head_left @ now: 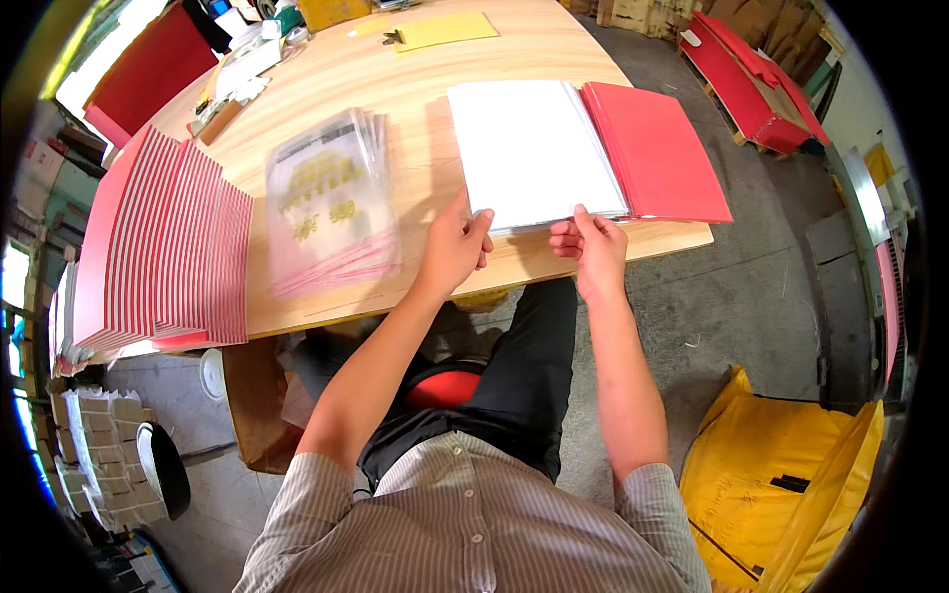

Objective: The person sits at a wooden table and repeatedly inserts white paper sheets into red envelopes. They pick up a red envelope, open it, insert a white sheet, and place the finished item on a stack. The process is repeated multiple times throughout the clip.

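Observation:
A white stack of sheets lies near the table's front edge, partly beside and against a stack of red folders. My left hand is at its near left corner, fingers curled and thumb at the sheets. At the near edge, my right hand has its thumb on the white sheets and its other fingers curled below. How many sheets are between the fingers cannot be made out. Left of my hands lie clear plastic bags with yellow print and pink lower edges, slightly fanned.
A tall stack of red-and-white folders stands at the table's left end. A yellow sheet with a black clip lies at the far side. An open cardboard box is below the table; a yellow sack stands on the floor at right.

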`<control>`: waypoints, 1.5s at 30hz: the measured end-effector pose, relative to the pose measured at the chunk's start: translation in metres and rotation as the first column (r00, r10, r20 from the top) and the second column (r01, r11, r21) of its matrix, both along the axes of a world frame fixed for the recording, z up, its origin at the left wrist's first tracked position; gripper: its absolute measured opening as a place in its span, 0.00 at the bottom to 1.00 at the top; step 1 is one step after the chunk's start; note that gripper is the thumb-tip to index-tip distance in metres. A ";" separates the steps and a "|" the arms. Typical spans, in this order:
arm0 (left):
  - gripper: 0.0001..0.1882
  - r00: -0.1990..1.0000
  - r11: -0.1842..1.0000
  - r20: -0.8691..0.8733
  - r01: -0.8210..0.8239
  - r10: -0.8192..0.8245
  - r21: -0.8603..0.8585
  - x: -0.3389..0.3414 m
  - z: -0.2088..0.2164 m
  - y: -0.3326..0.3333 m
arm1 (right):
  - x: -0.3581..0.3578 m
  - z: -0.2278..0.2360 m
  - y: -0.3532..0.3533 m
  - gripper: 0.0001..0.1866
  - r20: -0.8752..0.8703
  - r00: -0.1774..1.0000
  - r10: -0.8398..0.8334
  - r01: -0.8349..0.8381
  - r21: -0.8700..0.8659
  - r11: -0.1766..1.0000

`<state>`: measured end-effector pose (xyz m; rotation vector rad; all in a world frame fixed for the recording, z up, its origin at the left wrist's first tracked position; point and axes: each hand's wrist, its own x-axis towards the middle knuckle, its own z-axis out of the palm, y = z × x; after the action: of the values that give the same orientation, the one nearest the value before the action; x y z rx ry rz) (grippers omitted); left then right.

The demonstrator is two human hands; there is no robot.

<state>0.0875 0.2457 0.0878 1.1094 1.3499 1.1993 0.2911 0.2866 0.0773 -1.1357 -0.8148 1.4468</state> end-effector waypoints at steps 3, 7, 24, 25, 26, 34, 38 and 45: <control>0.30 0.992 0.999 -0.124 0.027 -0.032 -0.040 -0.002 0.009 0.005 | 0.003 -0.003 0.003 0.16 0.041 0.999 -0.026 0.026 -0.006 1.000; 0.34 0.947 0.998 -0.317 0.056 -0.055 -0.006 -0.009 0.003 0.017 | 0.005 -0.009 0.003 0.16 0.085 0.996 -0.038 0.039 -0.013 0.999; 0.41 0.591 0.977 -0.804 0.122 0.069 0.173 -0.005 -0.030 0.021 | -0.007 -0.013 -0.006 0.19 0.326 0.936 -0.132 0.107 0.093 0.990; 0.41 0.601 0.974 -0.797 0.144 0.054 0.175 -0.005 -0.030 0.022 | -0.012 -0.015 -0.012 0.19 0.301 0.941 -0.151 0.110 0.150 0.983; 0.42 0.601 0.964 -0.791 0.128 0.110 0.231 -0.007 -0.037 0.024 | -0.022 -0.012 -0.021 0.19 0.304 0.945 -0.117 0.056 0.200 0.978; 0.31 0.684 0.950 -0.716 0.113 0.138 0.291 -0.050 -0.004 -0.025 | -0.087 -0.039 -0.063 0.15 0.406 0.913 0.047 -0.238 0.435 0.869; 0.25 0.596 0.768 -0.638 0.057 0.487 0.638 -0.102 0.029 -0.113 | -0.119 -0.053 -0.057 0.11 0.529 0.842 0.106 -0.429 0.537 0.726; 0.22 0.119 0.688 -0.688 0.053 0.716 0.724 -0.233 0.127 -0.259 | -0.179 -0.025 -0.046 0.22 0.866 0.500 -0.017 -0.835 0.488 0.253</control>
<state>-0.1455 -0.0130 0.2145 2.4265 2.4476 1.3278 0.1120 0.2410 0.0523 -0.4802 -2.4259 0.5370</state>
